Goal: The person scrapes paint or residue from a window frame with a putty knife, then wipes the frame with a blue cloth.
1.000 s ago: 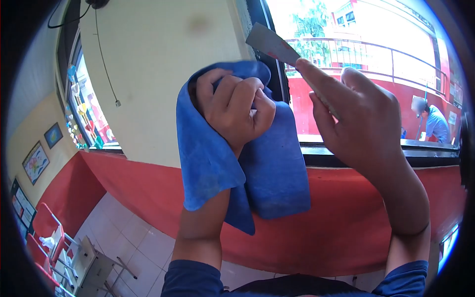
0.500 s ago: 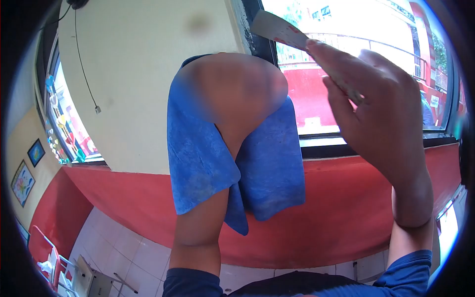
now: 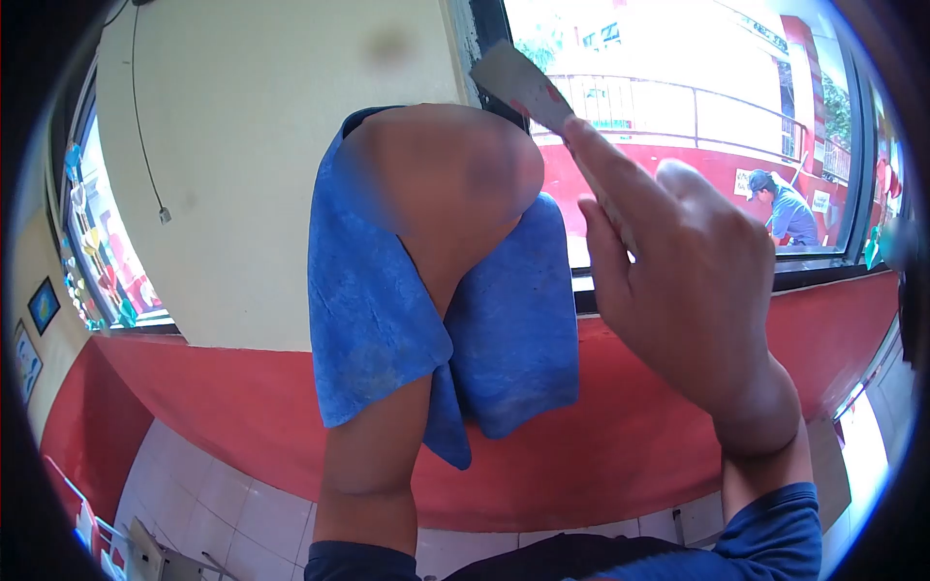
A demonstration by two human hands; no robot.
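A putty knife (image 3: 523, 89) with reddish smears on its metal blade is in my right hand (image 3: 693, 276). My forefinger lies along it, and its edge overlaps the dark window frame (image 3: 492, 24) in this view. My left hand (image 3: 450, 179) is raised in front of the cream wall, its fingers blurred. A blue cloth (image 3: 378, 310) hangs from it in two folds, one over the forearm and one to the right.
Outside the window stands a railing (image 3: 668, 92), and a person (image 3: 790, 208) in a cap and blue top bends over. Red wall (image 3: 620, 455) runs below the sill. A cord (image 3: 143, 126) hangs at the left; pale floor tiles (image 3: 232, 513) lie below.
My right hand has moved left and slightly down with the putty knife, nearer the left hand. The view has shifted, and the person outside now shows more fully.
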